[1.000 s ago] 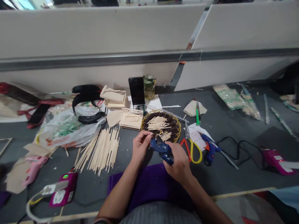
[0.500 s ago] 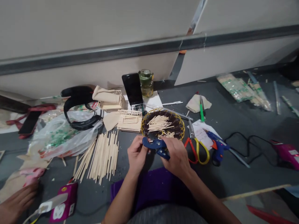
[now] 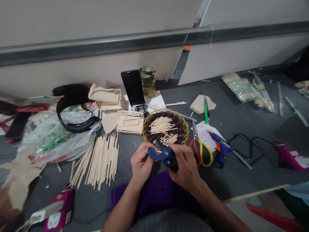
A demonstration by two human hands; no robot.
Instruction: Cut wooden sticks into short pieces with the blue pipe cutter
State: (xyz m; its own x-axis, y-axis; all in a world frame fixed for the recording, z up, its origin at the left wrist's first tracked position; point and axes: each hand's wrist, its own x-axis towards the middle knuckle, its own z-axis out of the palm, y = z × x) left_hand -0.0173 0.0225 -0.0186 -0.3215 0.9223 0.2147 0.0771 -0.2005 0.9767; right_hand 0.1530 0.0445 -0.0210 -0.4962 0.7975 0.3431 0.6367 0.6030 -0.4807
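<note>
My right hand (image 3: 185, 164) is wrapped round the handles of a blue pipe cutter (image 3: 158, 154), held just in front of a woven basket (image 3: 185, 124). My left hand (image 3: 141, 162) is closed at the cutter's jaw, pinching a thin wooden stick (image 3: 158, 151) whose pale end shows in the jaw; most of it is hidden by the fingers. Inside the basket, a heap of short sticks (image 3: 161, 125) lies behind a pile of tiny cut pieces (image 3: 169, 139). Longer wooden sticks (image 3: 102, 161) are spread on the table to the left.
Scissors (image 3: 205, 154) and a blue glue gun (image 3: 220, 148) lie right of the basket. Behind stand a phone (image 3: 132, 87), a green jar (image 3: 148, 80) and small stick models (image 3: 130, 123). A plastic bag (image 3: 60, 141) and a purple power strip (image 3: 59, 209) are at left, near another person's blurred hand (image 3: 9, 206).
The view has shifted a little. The cutter's jaw now shows more open with the stick end in it. The other person's hand at the left has moved and blurred.
</note>
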